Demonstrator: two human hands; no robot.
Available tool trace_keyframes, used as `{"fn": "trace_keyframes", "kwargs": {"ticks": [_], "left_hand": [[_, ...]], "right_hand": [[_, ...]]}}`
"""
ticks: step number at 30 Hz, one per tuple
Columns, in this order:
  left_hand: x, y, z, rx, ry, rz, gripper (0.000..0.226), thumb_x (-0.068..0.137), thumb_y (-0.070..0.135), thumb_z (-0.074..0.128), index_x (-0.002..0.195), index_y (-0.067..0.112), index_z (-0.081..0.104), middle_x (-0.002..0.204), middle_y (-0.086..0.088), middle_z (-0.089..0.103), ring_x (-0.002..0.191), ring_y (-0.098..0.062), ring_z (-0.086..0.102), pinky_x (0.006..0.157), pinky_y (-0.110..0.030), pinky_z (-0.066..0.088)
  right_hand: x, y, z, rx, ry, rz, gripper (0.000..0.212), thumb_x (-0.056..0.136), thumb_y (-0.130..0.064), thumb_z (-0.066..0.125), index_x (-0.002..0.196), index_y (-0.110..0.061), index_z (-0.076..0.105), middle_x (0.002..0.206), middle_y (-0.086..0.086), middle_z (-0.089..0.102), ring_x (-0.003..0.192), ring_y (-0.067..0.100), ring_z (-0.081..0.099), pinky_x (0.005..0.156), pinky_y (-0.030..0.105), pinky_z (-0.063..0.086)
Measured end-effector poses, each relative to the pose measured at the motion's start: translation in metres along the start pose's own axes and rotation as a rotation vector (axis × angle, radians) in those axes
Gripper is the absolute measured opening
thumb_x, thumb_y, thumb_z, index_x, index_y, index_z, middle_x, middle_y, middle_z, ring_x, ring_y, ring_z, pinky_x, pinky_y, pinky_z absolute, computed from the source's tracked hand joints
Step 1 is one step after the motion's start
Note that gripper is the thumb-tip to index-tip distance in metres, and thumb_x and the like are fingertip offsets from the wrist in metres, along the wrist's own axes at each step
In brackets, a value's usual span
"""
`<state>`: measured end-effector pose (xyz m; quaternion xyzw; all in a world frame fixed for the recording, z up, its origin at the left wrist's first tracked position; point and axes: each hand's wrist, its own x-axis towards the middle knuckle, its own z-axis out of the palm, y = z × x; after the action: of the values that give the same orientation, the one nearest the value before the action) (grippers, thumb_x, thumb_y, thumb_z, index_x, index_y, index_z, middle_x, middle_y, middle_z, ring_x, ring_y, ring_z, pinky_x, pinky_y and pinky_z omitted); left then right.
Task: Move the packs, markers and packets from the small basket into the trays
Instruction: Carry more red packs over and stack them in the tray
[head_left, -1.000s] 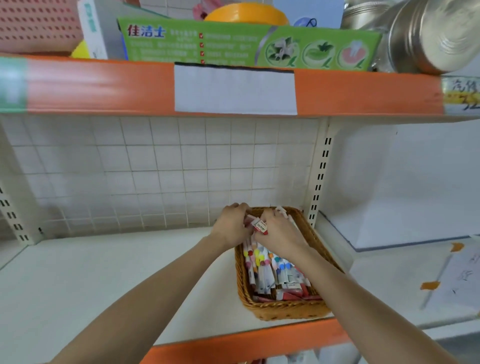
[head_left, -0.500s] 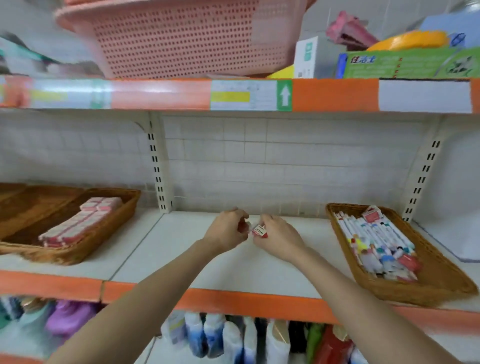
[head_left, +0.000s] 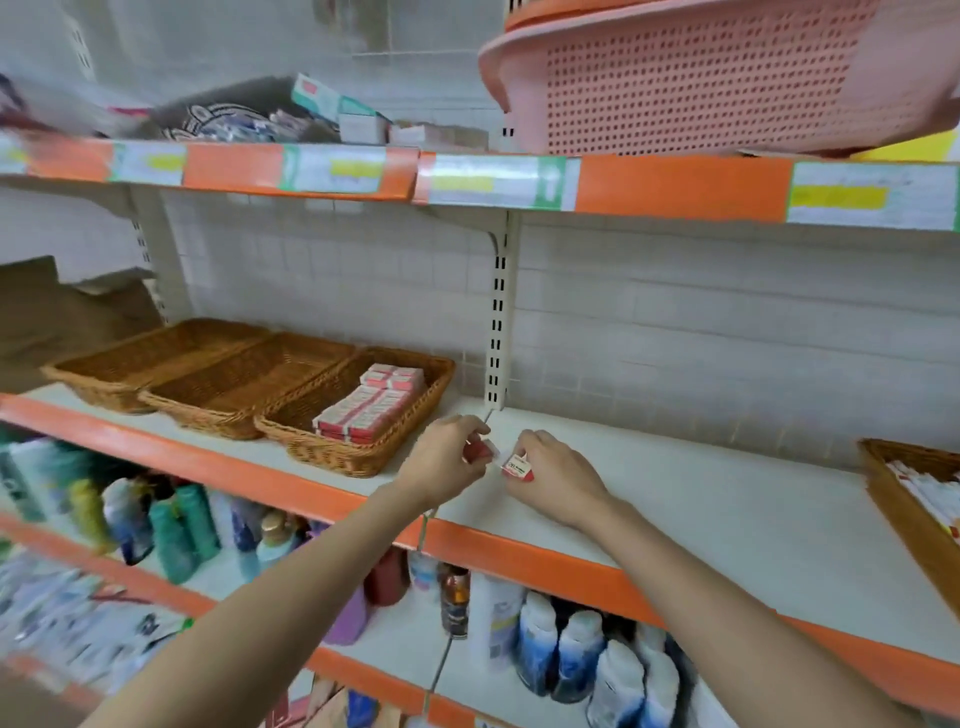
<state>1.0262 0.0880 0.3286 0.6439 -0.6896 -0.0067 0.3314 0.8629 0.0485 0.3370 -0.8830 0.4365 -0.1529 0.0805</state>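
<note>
My left hand (head_left: 445, 462) grips a small red pack (head_left: 479, 451) above the white shelf. Beside it, my right hand (head_left: 553, 475) holds a small red-and-white pack (head_left: 518, 466). Both hands hover a little right of three wicker trays. The nearest tray (head_left: 358, 456) holds several red-and-white packs (head_left: 374, 405). The middle tray (head_left: 223, 415) and the left tray (head_left: 98, 382) look bare inside. The small wicker basket (head_left: 904, 499) with white markers (head_left: 935, 493) stands at the far right edge, partly cut off.
The white shelf (head_left: 701, 499) with an orange front lip stretches between the trays and the basket. A slotted upright post (head_left: 497, 322) runs down the tiled back wall. A pink perforated basket (head_left: 701, 73) sits on the shelf above. Bottles (head_left: 571, 649) fill the shelf below.
My hands lifted two small packs out of the small basket and carried them left along the shelf. The view swung left, so the three trays now show and the basket sits at the right edge.
</note>
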Motion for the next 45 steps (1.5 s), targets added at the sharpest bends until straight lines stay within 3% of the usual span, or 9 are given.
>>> {"fn": "trace_keyframes", "kwargs": {"ticks": [4, 8, 15, 19, 23, 30, 35, 42, 45], "left_hand": [[0.005, -0.034, -0.024, 0.010, 0.050, -0.072, 0.036, 0.082, 0.015, 0.068, 0.116, 0.008, 0.062, 0.103, -0.007, 0.066, 0.094, -0.020, 0.063, 0.083, -0.029, 0.050], [0.020, -0.062, -0.044, 0.051, 0.100, -0.131, 0.029, 0.085, 0.021, 0.068, 0.112, 0.009, 0.063, 0.101, -0.004, 0.067, 0.091, -0.016, 0.060, 0.072, -0.018, 0.039], [0.041, -0.111, -0.066, 0.123, 0.113, -0.231, 0.034, 0.085, 0.023, 0.069, 0.115, 0.011, 0.059, 0.100, -0.004, 0.063, 0.092, -0.019, 0.060, 0.077, -0.028, 0.049], [0.052, -0.134, -0.072, 0.121, 0.085, -0.255, 0.031, 0.087, 0.024, 0.068, 0.114, 0.012, 0.058, 0.099, -0.001, 0.066, 0.087, -0.013, 0.059, 0.076, -0.026, 0.051], [0.066, -0.158, -0.074, 0.094, 0.017, -0.274, 0.031, 0.089, 0.025, 0.066, 0.115, 0.014, 0.053, 0.105, 0.001, 0.066, 0.088, -0.007, 0.057, 0.072, -0.015, 0.045], [0.087, -0.199, -0.078, 0.028, -0.159, -0.166, 0.028, 0.094, 0.028, 0.058, 0.117, 0.016, 0.050, 0.116, 0.000, 0.067, 0.100, -0.013, 0.064, 0.078, -0.020, 0.050], [0.098, -0.225, -0.078, 0.003, -0.138, -0.099, 0.015, 0.098, 0.024, 0.051, 0.109, 0.015, 0.056, 0.094, 0.000, 0.071, 0.079, -0.012, 0.067, 0.066, -0.025, 0.055], [0.096, -0.245, -0.071, 0.008, -0.059, -0.017, 0.021, 0.098, 0.018, 0.049, 0.100, 0.007, 0.067, 0.106, -0.006, 0.063, 0.097, -0.018, 0.057, 0.086, -0.024, 0.043], [0.094, -0.245, -0.068, 0.033, -0.110, -0.011, 0.026, 0.097, 0.026, 0.049, 0.104, 0.010, 0.068, 0.109, -0.003, 0.059, 0.097, -0.016, 0.058, 0.084, -0.024, 0.046]], "right_hand": [[0.037, -0.022, 0.011, 0.041, 0.011, -0.083, 0.029, 0.091, -0.036, 0.057, 0.111, -0.016, 0.049, 0.114, 0.002, 0.052, 0.103, 0.023, 0.054, 0.079, 0.034, 0.043], [0.080, -0.038, 0.013, 0.066, 0.018, -0.144, 0.026, 0.089, -0.031, 0.058, 0.108, -0.016, 0.050, 0.112, 0.003, 0.052, 0.102, 0.023, 0.054, 0.075, 0.033, 0.041], [0.137, -0.054, 0.025, 0.115, 0.002, -0.210, 0.025, 0.089, -0.028, 0.058, 0.111, -0.019, 0.051, 0.113, 0.000, 0.051, 0.102, 0.022, 0.055, 0.072, 0.032, 0.039], [0.161, -0.061, 0.035, 0.075, 0.003, -0.199, 0.034, 0.088, -0.032, 0.056, 0.120, -0.021, 0.050, 0.116, 0.000, 0.051, 0.104, 0.026, 0.054, 0.081, 0.034, 0.043], [0.180, -0.073, 0.045, 0.018, 0.006, -0.168, 0.043, 0.092, -0.034, 0.053, 0.132, -0.021, 0.046, 0.125, 0.000, 0.049, 0.111, 0.023, 0.050, 0.095, 0.034, 0.035], [0.199, -0.103, 0.065, -0.017, -0.002, -0.041, 0.045, 0.095, -0.039, 0.053, 0.133, -0.017, 0.045, 0.131, 0.002, 0.049, 0.119, 0.021, 0.047, 0.103, 0.037, 0.029], [0.202, -0.122, 0.079, -0.015, 0.012, 0.067, 0.045, 0.094, -0.035, 0.055, 0.134, -0.018, 0.045, 0.136, 0.001, 0.047, 0.125, 0.019, 0.045, 0.109, 0.037, 0.026], [0.196, -0.131, 0.086, 0.013, 0.016, 0.150, 0.044, 0.096, -0.036, 0.051, 0.136, -0.020, 0.044, 0.128, 0.000, 0.046, 0.119, 0.016, 0.045, 0.110, 0.036, 0.029], [0.193, -0.133, 0.086, -0.001, 0.010, 0.168, 0.044, 0.097, -0.037, 0.049, 0.137, -0.019, 0.044, 0.129, 0.000, 0.045, 0.120, 0.018, 0.044, 0.110, 0.035, 0.030]]}}
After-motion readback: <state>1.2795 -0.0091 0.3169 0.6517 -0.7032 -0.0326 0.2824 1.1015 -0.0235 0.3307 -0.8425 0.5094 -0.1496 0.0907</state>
